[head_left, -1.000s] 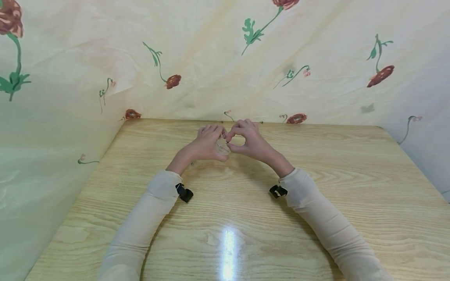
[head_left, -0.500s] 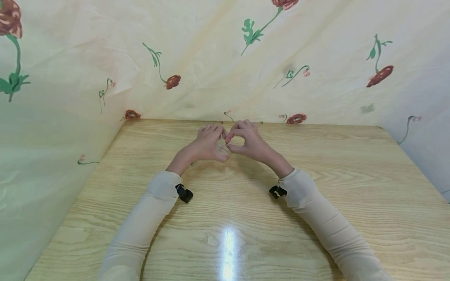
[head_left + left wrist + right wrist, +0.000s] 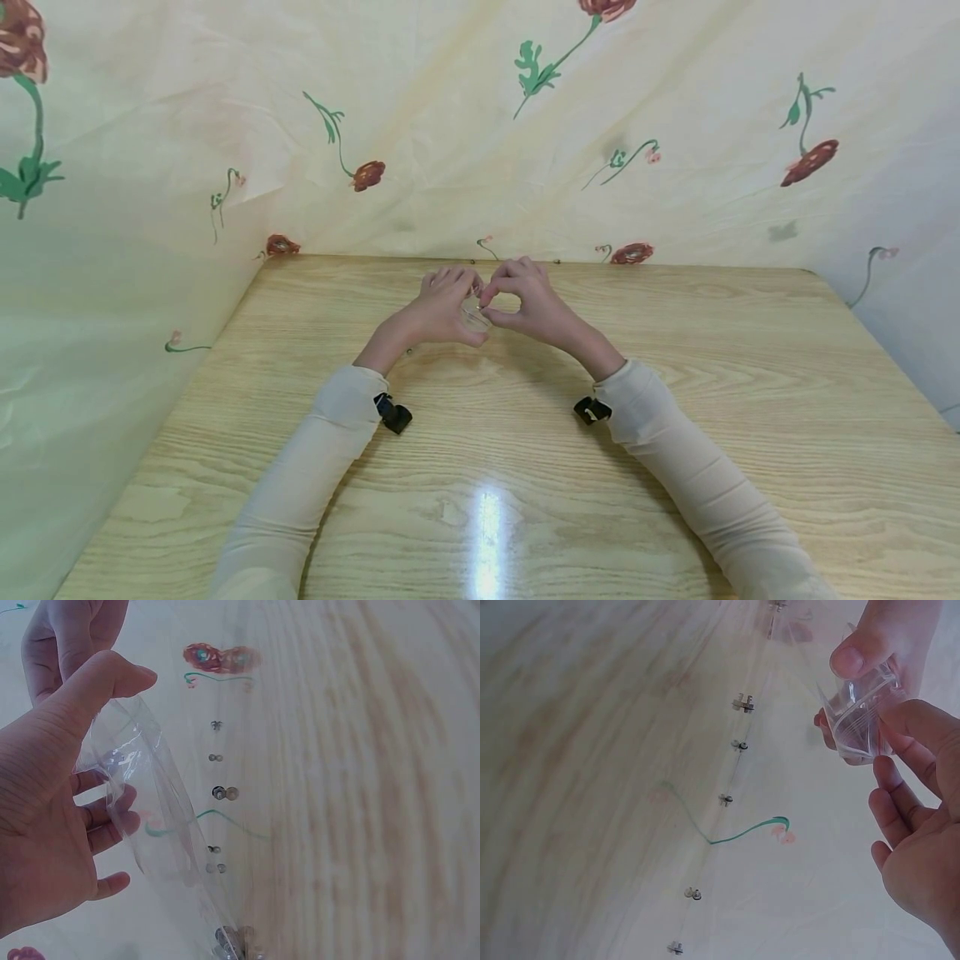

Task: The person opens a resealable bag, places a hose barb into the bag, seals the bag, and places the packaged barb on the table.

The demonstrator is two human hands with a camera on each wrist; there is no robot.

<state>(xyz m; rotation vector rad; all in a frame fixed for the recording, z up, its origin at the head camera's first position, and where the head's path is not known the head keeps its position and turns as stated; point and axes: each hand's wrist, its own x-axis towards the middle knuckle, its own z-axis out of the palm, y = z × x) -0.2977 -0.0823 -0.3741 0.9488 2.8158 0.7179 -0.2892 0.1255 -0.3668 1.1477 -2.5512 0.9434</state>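
Observation:
My left hand [image 3: 444, 308] holds a clear plastic zip bag [image 3: 154, 780] by its upper edge, thumb on one side and fingers on the other. The bag's mouth gapes toward my right hand [image 3: 528, 300]. With thumb and forefinger, my right hand pinches a tiny shiny piece [image 3: 481, 308] at that mouth; its kind is too small to tell. In the right wrist view, the right fingertips [image 3: 885, 761] touch the bag's rim. Several dark metal bits [image 3: 234, 941] show at the bag's lower end; whether inside or behind it I cannot tell.
Several small metal pieces, screw-like, lie spread on the glossy wood-grain table [image 3: 480, 433], such as a metal piece [image 3: 744, 703] and a rounder one [image 3: 219, 793]. A flower-print cloth [image 3: 450, 125] hangs behind and at the left side. Black straps [image 3: 393, 412] circle the wrists.
The right fingertips have shifted slightly left toward the bag's mouth with the tiny piece. The left hand and the bag stay nearly still.

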